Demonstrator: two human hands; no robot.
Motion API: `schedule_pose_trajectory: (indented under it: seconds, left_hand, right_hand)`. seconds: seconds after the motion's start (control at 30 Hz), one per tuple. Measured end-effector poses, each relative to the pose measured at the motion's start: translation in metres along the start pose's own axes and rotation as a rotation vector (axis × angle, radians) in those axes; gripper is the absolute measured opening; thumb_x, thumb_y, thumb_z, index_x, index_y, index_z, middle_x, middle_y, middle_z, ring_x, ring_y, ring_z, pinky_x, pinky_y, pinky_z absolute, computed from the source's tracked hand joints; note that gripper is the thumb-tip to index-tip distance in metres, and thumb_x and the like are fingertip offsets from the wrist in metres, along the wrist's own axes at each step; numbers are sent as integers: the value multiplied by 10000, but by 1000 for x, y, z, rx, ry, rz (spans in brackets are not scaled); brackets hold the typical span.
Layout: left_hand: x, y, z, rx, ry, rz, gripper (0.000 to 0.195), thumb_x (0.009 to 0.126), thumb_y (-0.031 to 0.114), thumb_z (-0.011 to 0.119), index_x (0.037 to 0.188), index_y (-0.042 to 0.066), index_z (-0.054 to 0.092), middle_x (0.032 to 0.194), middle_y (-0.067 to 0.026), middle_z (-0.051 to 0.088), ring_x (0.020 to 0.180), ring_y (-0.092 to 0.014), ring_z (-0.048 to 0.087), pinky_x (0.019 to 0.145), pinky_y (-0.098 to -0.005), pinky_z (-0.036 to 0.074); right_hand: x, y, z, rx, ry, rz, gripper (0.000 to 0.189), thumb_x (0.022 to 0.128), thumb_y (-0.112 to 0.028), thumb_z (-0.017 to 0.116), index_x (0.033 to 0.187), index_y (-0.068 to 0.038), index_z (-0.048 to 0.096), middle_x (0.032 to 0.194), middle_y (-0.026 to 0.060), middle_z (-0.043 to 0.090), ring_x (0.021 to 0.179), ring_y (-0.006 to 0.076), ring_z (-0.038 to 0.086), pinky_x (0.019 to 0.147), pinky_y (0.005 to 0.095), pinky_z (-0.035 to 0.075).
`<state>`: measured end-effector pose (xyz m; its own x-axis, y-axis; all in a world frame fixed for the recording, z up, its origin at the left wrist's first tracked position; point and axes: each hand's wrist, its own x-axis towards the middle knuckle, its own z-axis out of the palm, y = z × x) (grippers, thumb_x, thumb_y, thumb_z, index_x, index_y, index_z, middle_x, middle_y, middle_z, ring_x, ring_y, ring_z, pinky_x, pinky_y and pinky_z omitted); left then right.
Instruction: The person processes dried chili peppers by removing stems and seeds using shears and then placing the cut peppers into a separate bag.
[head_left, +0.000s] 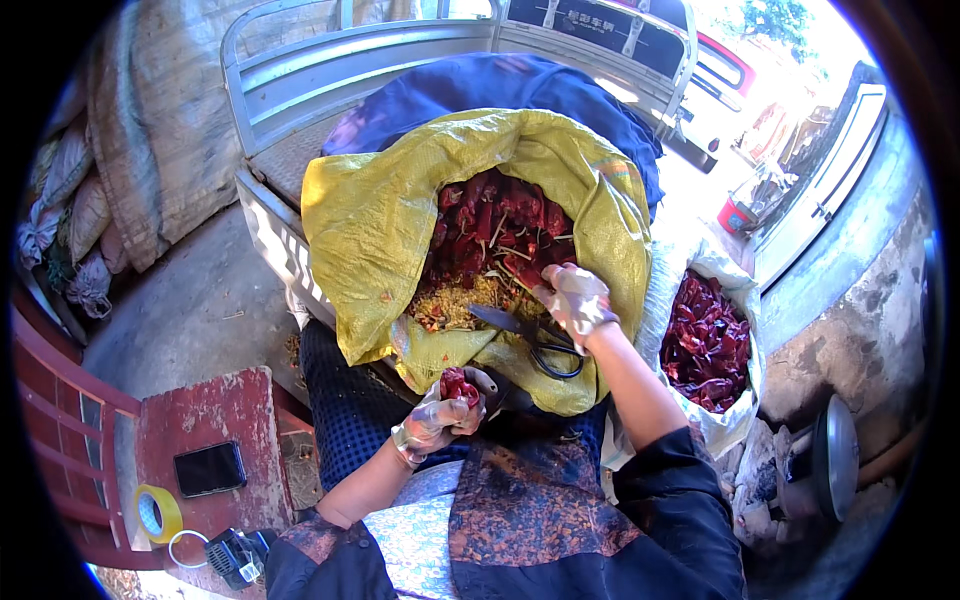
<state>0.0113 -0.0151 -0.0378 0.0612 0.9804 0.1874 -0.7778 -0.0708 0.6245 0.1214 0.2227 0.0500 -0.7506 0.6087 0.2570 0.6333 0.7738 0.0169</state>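
Observation:
My left hand (442, 416), in a stained light glove, holds a dark red dried chili pepper (459, 387) close to my lap. My right hand (576, 302), gloved too, reaches over the near right part of an open yellow woven sack (375, 247); its fingertips are at the dried chilies (495, 217) inside, and whether they grip one cannot be told. Yellow seeds (457, 300) and bits of chili lie at the sack's near side. Black-handled scissors (556, 358) lie below my right hand, blades pointing left over the seeds and the folded rim.
A white sack (750, 337) of dark red chilies stands at the right. Behind the yellow sack are a blue cloth (480, 82) and a metal cart rail (360, 56). On a worn red chair (247, 397) at the left lie a phone (210, 469) and yellow tape (158, 513).

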Motion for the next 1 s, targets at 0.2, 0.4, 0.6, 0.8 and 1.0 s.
schedule_pose_trajectory:
  seconds: [0.2, 0.4, 0.6, 0.8, 1.0]
  left_hand:
    - [4, 0, 4, -40, 105, -23, 444, 678, 99, 675, 1079, 51, 490, 678, -19, 436, 585, -119, 387, 495, -245, 300]
    - [10, 0, -18, -427, 77, -25, 203, 805, 143, 632, 950, 114, 494, 695, 18, 355, 600, -95, 322, 522, -230, 307]
    - [21, 9, 2, -285, 233, -22, 113, 818, 66, 607, 843, 105, 504, 711, 14, 370, 637, -102, 343, 568, -235, 338]
    - [44, 14, -24, -634, 163, 177, 89, 886, 126, 554, 949, 63, 558, 807, -25, 538, 702, -172, 522, 687, -344, 479]
    - [42, 19, 9, -376, 305, 144, 284, 875, 97, 586, 1149, 37, 540, 1085, -103, 622, 1025, -206, 586, 912, -347, 466]
  right_hand:
    - [19, -14, 14, -74, -51, 7, 330, 787, -337, 604, 974, -66, 587, 1044, 157, 574, 936, 346, 597, 769, 426, 492]
    - [2, -22, -13, 118, 24, 52, 217, 789, -255, 584, 852, -49, 613, 731, 166, 618, 746, 328, 624, 695, 387, 485]
    - [-25, -34, -5, 830, 100, 145, 230, 827, -231, 592, 889, -14, 636, 717, 107, 639, 637, 199, 587, 609, 326, 448]
    - [-56, -65, -19, 1067, 91, 202, 152, 812, -123, 618, 915, -14, 639, 729, 70, 618, 656, 118, 543, 602, 268, 441]
    - [-89, -90, -16, 571, 260, -114, 126, 751, -84, 641, 867, -66, 594, 780, 125, 604, 665, 293, 610, 587, 344, 484]
